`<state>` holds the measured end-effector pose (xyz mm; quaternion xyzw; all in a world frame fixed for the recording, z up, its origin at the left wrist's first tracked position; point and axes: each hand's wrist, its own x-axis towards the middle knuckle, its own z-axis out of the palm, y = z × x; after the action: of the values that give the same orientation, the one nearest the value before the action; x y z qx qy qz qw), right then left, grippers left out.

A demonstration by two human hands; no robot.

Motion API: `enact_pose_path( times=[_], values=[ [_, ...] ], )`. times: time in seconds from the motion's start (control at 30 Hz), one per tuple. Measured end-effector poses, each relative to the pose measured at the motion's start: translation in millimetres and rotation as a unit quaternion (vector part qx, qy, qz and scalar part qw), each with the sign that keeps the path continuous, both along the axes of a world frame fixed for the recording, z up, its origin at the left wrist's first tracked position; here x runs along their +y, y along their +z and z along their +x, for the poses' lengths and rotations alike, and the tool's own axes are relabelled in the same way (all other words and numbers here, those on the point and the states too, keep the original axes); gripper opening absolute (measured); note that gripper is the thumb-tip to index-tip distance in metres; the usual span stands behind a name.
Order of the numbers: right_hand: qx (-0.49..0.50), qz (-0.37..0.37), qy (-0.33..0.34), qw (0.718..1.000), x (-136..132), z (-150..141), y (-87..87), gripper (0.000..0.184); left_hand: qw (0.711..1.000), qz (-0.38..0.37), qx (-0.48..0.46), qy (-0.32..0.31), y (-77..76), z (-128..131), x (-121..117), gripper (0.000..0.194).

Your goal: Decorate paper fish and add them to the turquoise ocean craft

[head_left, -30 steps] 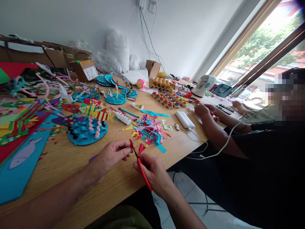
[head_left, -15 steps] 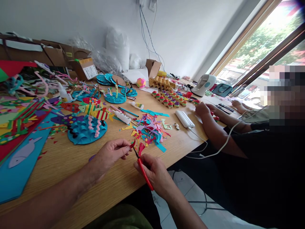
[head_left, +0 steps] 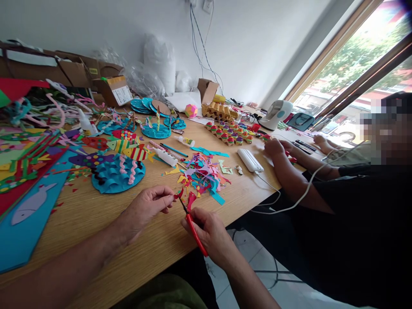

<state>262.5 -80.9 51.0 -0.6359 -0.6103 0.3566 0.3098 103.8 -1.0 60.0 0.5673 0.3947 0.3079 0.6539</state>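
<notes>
Between thumb and fingers, my left hand (head_left: 151, 208) pinches a small red paper piece (head_left: 179, 194). My right hand (head_left: 209, 231) grips red-handled scissors (head_left: 195, 234), whose dark blades meet the red piece. A second red scrap (head_left: 191, 199) shows just beyond the blades. Past my hands lies a heap of coloured paper scraps (head_left: 206, 174). To the left, a round blue base (head_left: 111, 182) with a scalloped surface carries paper fish (head_left: 137, 155) on twisted pipe cleaners.
A white power bank (head_left: 249, 160) with a cable lies right of the scraps. White glue bottles (head_left: 165, 157), blue paper sheets (head_left: 19, 249) and egg-carton pieces (head_left: 228, 133) share the wooden table (head_left: 80, 249). At the right, a co-worker's hands (head_left: 275, 148) work near a white fan (head_left: 276, 115).
Both hands keep nearly the same place. The red piece at the blades has shifted very slightly, and the camera view has moved a little.
</notes>
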Motion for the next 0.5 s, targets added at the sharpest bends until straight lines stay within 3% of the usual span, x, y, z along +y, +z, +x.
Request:
enact_pose_path(
  times=[0.3,0.5],
  values=[
    [-0.012,-0.005,0.003,1.000,0.3,1.1,-1.8,0.036,1.000,0.007,0.006,-0.003,3.5,-0.5,1.6,0.019],
    [-0.008,-0.001,0.033,0.999,-0.8,0.5,6.7,0.028,1.000,-0.008,0.005,-0.007,4.1,-1.3,0.2,0.019]
  ],
)
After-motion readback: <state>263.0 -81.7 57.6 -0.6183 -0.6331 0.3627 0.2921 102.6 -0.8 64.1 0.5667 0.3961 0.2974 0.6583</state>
